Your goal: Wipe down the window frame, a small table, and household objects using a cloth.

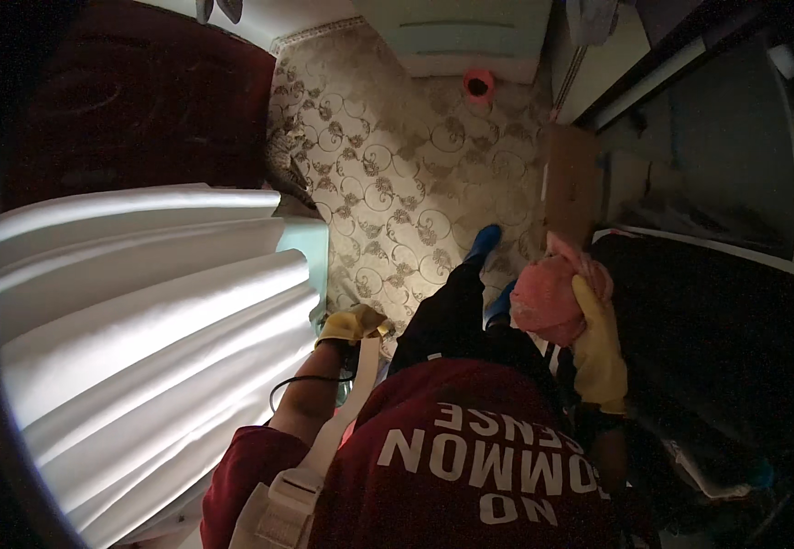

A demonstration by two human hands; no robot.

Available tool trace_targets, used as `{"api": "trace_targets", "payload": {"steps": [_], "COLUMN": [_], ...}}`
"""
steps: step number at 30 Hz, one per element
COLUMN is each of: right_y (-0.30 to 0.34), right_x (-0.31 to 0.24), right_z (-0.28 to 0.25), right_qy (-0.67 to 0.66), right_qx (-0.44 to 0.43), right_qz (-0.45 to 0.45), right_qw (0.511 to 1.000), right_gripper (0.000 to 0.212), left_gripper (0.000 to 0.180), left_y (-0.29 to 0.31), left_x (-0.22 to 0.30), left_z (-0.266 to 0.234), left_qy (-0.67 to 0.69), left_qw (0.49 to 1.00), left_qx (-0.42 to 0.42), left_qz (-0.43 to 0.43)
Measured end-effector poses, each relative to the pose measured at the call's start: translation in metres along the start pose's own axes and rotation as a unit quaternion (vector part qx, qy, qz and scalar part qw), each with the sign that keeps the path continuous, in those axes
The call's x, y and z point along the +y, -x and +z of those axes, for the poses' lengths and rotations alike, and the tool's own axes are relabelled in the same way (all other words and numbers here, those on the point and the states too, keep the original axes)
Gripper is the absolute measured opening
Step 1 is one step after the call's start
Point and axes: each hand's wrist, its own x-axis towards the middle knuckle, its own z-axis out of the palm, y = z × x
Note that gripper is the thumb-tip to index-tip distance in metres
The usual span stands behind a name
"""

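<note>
My right hand [601, 343], in a yellow rubber glove, grips a bunched pink cloth [543, 297] to the right of my legs. The thumb lies over the cloth, and the other fingers are mostly behind it. My left hand [353, 323], also in a yellow glove, is low at my left side beside white draped fabric [168, 311]. Its fingers curl inward; whatever they may hold is hidden. A pale strap [351, 393] runs down near the left wrist, and a thin dark cord [301, 380] loops by that forearm.
Patterned flooring [397, 165] stretches ahead of my blue-covered feet [484, 242]. A pale drawer unit [461, 37] stands at the far end, with a small pink container [478, 87] before it. Dark red furniture [140, 101] fills the upper left. A brown panel [571, 178] and black covering [708, 320] border the right.
</note>
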Motion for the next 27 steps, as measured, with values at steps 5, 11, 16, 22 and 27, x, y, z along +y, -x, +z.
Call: {"api": "trace_targets", "payload": {"steps": [5, 11, 16, 22, 27], "right_y": [0.031, 0.037, 0.058, 0.052, 0.071], "right_x": [-0.029, -0.033, -0.053, -0.033, -0.041], "right_z": [0.029, 0.058, 0.047, 0.014, 0.022], "right_qy": [-0.009, 0.036, 0.030, 0.000, -0.069], "right_qx": [0.028, 0.186, 0.078, -0.003, 0.031], "right_qz": [0.096, -0.034, 0.073, 0.007, -0.010], "right_qw": [0.995, 0.981, 0.994, 1.000, 0.997], "right_gripper": [0.076, 0.050, 0.081, 0.077, 0.075], "left_gripper": [0.035, 0.035, 0.036, 0.036, 0.036], "left_y": [0.009, 0.007, 0.009, 0.009, 0.007], "left_x": [0.009, 0.025, 0.033, 0.046, 0.046], "left_z": [-0.003, -0.007, -0.011, -0.018, -0.022], "left_qy": [0.068, 0.100, 0.110, 0.105, 0.120], "left_qw": [0.997, 0.991, 0.988, 0.984, 0.984], "left_qx": [-0.045, -0.089, -0.112, -0.141, -0.130], "left_qz": [-0.005, 0.003, 0.012, 0.019, 0.024]}}
